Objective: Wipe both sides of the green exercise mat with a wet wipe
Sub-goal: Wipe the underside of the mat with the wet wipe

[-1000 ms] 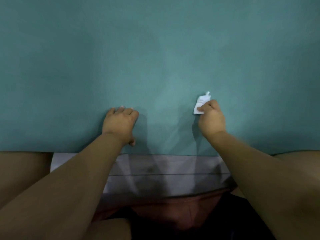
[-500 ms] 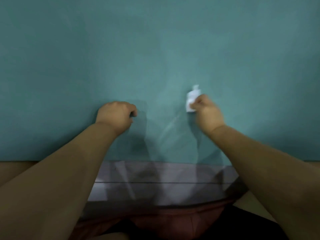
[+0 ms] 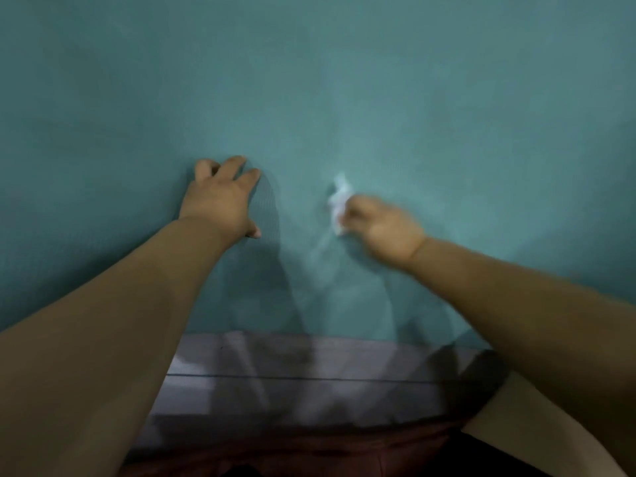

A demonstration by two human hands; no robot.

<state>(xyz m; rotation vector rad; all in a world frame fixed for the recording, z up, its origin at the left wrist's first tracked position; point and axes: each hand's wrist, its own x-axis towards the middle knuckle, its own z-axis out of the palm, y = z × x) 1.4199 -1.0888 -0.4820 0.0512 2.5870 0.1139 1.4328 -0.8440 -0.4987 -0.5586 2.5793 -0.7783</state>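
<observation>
Two hands are being worked on the green exercise mat (image 3: pixel 344 80), which is lying flat on the grey plank floor (image 3: pixel 309 366) and filling nearly the whole view, its near edge just ahead of the person's knees. The left hand (image 3: pixel 220 197) is being pressed down on the mat with fingers spread and mostly straight, nothing being held in it. The right hand (image 3: pixel 385 228) is clenched round a crumpled white wet wipe (image 3: pixel 339 201), which is sticking out to the left of the knuckles and touching the mat; this hand is blurred, so a stroke is probably being made.

Faint damp streaks are showing near the wipe. Only a small central patch is judged to be covered so far, and the underside is not yet being reached.

Trouble could come from the bunched wipe: with so little of it being laid flat, strips of mat may be missed between strokes. The mat may also be dragged or rucked if the bracing left hand is lifted while the wipe is being pushed hard.
</observation>
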